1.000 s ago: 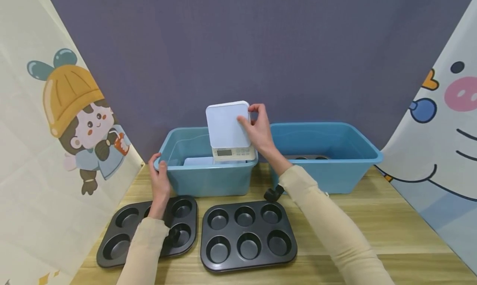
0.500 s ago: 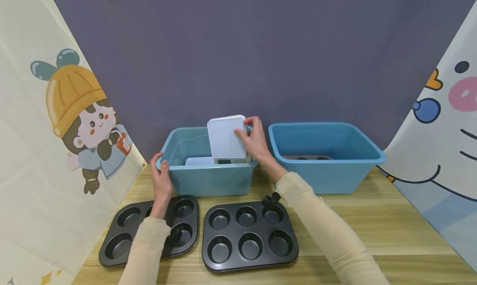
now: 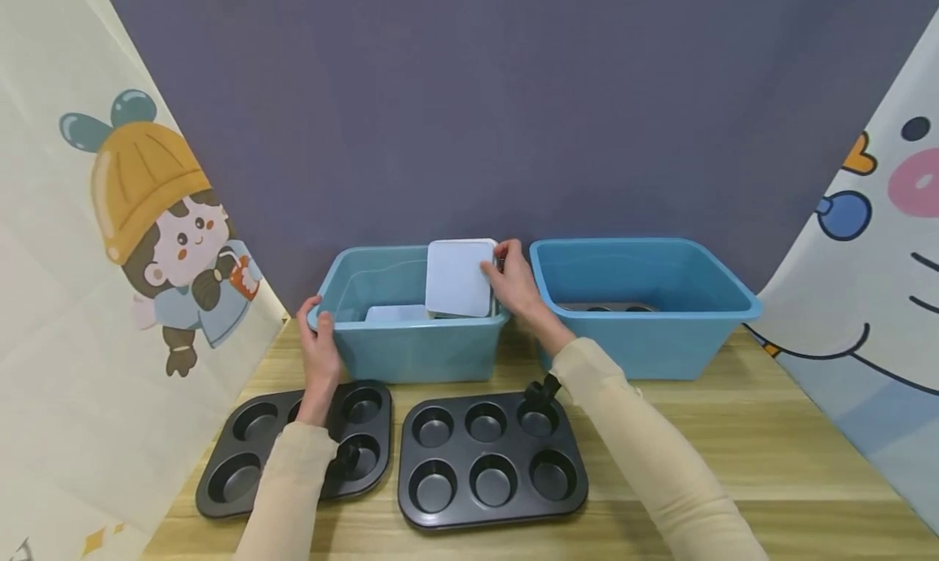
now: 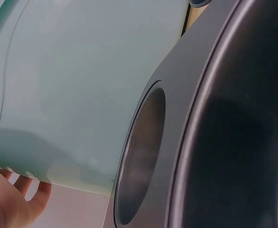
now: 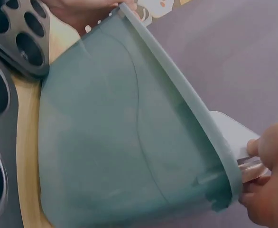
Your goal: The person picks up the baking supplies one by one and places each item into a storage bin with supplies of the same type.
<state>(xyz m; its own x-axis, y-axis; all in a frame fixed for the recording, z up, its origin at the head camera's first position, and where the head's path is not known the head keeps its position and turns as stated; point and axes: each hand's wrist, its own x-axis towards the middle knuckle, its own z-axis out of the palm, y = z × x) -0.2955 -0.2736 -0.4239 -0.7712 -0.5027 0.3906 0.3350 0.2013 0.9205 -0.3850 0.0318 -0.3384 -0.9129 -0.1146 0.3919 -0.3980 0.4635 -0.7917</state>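
Observation:
My right hand (image 3: 517,284) pinches the right edge of a white digital kitchen scale (image 3: 459,277), thumb on its flat top. The scale leans at the right end of the left blue plastic bin (image 3: 411,355), its lower part behind the front rim. Another flat white item (image 3: 398,313) lies inside that bin, its kind unclear. My left hand (image 3: 319,355) grips the bin's left rim, thumb at the front corner; in the left wrist view the fingers (image 4: 38,197) curl at the bin's edge. The right wrist view shows the scale (image 5: 231,135) above the rim, held by the right hand (image 5: 267,175).
A second blue bin (image 3: 623,345) stands to the right with a dark muffin pan (image 3: 609,307) partly visible inside. Two black muffin pans, a left one (image 3: 242,455) under my left forearm and a middle one (image 3: 491,463), lie on the wooden table (image 3: 704,455) in front.
My right hand has lowered the scale into the left bin and shifted it slightly right; its display has gone out of sight behind the rim. The left hand stays on the rim.

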